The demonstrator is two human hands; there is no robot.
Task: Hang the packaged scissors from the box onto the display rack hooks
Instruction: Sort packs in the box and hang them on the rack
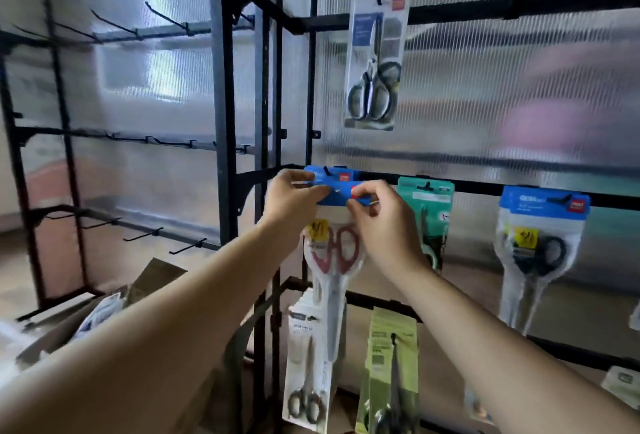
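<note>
Left hand (pixel 294 201) and right hand (pixel 384 225) pinch scissors pack (pixel 334 260); box (pixel 52 336) (flaps open) holds packs (pixel 100 314).

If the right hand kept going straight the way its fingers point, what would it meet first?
The right hand pinches the blue header of the red-handled scissors pack. Going on, it would probably meet the hook and the blue card hanging on it; depth is unclear.

Just the one view, worn on the head, wide-angle, facing forward and a little downward into the corner of the rack (pixel 221 122). We're close in: the left hand (pixel 294 199) and right hand (pixel 384 225) both reach it.
</note>
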